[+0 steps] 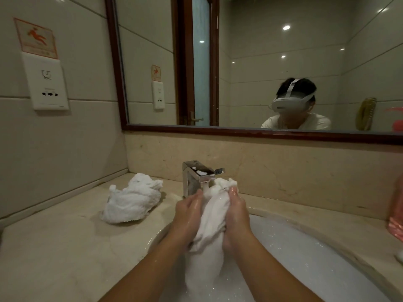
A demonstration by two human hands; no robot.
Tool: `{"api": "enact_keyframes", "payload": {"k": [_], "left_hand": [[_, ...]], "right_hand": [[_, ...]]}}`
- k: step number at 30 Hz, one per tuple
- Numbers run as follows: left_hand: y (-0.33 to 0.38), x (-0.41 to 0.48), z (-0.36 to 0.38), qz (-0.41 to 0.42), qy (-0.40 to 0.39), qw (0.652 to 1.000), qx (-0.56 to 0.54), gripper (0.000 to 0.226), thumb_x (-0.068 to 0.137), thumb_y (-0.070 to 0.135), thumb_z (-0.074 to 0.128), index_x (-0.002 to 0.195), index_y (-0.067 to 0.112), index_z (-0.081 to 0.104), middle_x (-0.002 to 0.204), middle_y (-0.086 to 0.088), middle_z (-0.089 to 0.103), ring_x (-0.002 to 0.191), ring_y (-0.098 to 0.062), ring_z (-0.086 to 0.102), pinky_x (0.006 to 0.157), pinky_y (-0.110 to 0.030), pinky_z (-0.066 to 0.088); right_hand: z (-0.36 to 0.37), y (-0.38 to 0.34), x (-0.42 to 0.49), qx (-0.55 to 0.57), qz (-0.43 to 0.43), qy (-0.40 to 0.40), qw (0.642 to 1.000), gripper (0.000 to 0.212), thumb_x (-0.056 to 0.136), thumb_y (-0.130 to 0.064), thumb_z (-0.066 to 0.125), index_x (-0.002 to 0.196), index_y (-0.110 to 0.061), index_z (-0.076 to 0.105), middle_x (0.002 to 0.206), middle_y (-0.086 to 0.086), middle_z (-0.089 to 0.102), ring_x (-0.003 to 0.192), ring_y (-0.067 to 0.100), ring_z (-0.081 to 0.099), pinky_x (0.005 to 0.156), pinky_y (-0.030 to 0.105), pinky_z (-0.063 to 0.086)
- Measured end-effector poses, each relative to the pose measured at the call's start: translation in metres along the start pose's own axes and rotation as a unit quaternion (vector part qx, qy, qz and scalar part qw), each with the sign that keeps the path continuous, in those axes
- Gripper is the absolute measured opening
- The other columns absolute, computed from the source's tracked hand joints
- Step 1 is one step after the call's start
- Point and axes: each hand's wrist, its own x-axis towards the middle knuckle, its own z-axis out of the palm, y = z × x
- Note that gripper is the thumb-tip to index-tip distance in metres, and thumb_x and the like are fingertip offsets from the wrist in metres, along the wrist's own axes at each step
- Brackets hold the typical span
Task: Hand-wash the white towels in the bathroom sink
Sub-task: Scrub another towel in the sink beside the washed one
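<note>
Around the faucet (196,177) spreads the pale stone surface (65,247), and directly in front of the faucet sits the sink (156,236), filled with foamy water (305,262). Left of the faucet, on the surface, a crumpled white towel (133,200) lies in a heap; whether it is already washed or waiting its turn I cannot tell. A second white towel (212,219) hangs just under the faucet's spout, its lower end trailing into the suds. Both hands grip it: the left hand (188,216) is curled round one side and the right hand (236,212) round the other, wet fingers closed on the bunched cloth. By my reading the job is midway — this towel is being scrubbed or rinsed, wringing remains, and perhaps the other towel too.
</note>
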Motion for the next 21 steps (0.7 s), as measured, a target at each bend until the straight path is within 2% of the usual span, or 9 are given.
{"api": "enact_keyframes", "payload": {"k": [3,5,7,8,10,12,14,18,21], "left_hand": [[-0.003,0.006,0.006,-0.006,0.049,0.998,0.035,0.034,0.107,0.05,0.048,0.094,0.024,0.066,0.117,-0.011,0.069,0.112,-0.03,0.062,0.105,-0.042,0.049],[-0.004,0.01,0.008,-0.03,0.056,0.992,0.113,0.055,0.106,0.059,0.035,0.116,0.016,0.067,0.14,-0.017,0.057,0.129,-0.038,0.052,0.113,-0.044,0.04],[-0.005,0.013,0.007,-0.036,0.061,0.987,0.144,0.069,0.106,0.062,0.024,0.148,0.015,0.05,0.152,-0.017,0.048,0.137,-0.038,0.046,0.113,-0.043,0.037],[-0.005,0.012,0.007,-0.032,0.054,0.989,0.131,0.071,0.105,0.065,0.026,0.154,0.017,0.041,0.154,-0.014,0.046,0.138,-0.037,0.046,0.111,-0.045,0.037],[-0.004,0.006,0.006,-0.023,0.045,0.997,0.055,0.074,0.099,0.074,0.034,0.149,0.02,0.041,0.143,-0.007,0.054,0.127,-0.03,0.055,0.101,-0.043,0.046],[-0.003,0.004,0.006,-0.003,0.049,0.998,0.035,0.065,0.097,0.074,0.038,0.132,0.021,0.046,0.117,-0.001,0.063,0.103,-0.019,0.061,0.081,-0.036,0.048],[-0.003,0.003,0.005,0.017,0.066,0.997,0.047,0.051,0.1,0.068,0.043,0.121,0.021,0.047,0.102,0.003,0.061,0.091,-0.011,0.06,0.068,-0.03,0.045],[-0.007,0.008,0.005,0.038,0.097,0.994,0.037,0.035,0.103,0.057,0.048,0.105,0.022,0.048,0.103,-0.004,0.065,0.09,-0.017,0.063,0.072,-0.033,0.048],[-0.009,0.011,0.007,0.037,0.11,0.993,0.011,0.032,0.105,0.053,0.05,0.097,0.022,0.047,0.099,-0.007,0.066,0.084,-0.019,0.064,0.064,-0.031,0.046]], "right_hand": [[0.0,-0.004,0.0,0.041,0.036,-0.012,0.998,0.048,0.106,-0.056,0.052,0.117,-0.014,0.071,0.103,0.011,0.075,0.093,0.027,0.071,0.073,0.036,0.054],[-0.003,-0.005,0.002,0.043,0.038,-0.026,0.998,0.046,0.109,-0.052,0.049,0.105,-0.012,0.071,0.088,0.008,0.074,0.083,0.023,0.069,0.065,0.033,0.049],[-0.004,-0.005,0.005,0.042,0.032,-0.025,0.998,0.048,0.108,-0.053,0.051,0.099,-0.011,0.072,0.079,0.007,0.075,0.078,0.023,0.07,0.061,0.032,0.05],[-0.001,-0.005,0.003,0.038,0.02,-0.026,0.999,0.049,0.107,-0.054,0.051,0.098,-0.011,0.072,0.079,0.006,0.075,0.078,0.023,0.07,0.06,0.032,0.05],[0.003,-0.006,0.0,0.036,0.014,-0.029,0.999,0.053,0.104,-0.063,0.05,0.102,-0.014,0.071,0.091,0.008,0.075,0.082,0.022,0.071,0.061,0.032,0.052],[0.009,0.001,0.002,0.006,0.011,-0.03,0.999,0.063,0.101,-0.073,0.045,0.118,-0.018,0.07,0.108,0.01,0.076,0.094,0.026,0.074,0.067,0.034,0.058],[0.013,0.006,0.0,-0.029,0.014,-0.028,0.999,0.061,0.106,-0.066,0.039,0.129,-0.017,0.065,0.115,0.011,0.076,0.1,0.029,0.075,0.072,0.037,0.061],[0.018,0.006,-0.005,-0.071,-0.006,-0.003,0.997,0.048,0.111,-0.054,0.038,0.132,-0.015,0.056,0.116,0.012,0.07,0.107,0.031,0.068,0.098,0.047,0.057],[0.021,0.003,-0.016,-0.133,-0.06,0.007,0.989,0.038,0.108,-0.061,0.037,0.127,-0.029,0.042,0.111,0.006,0.065,0.104,0.028,0.064,0.09,0.042,0.051]]}}
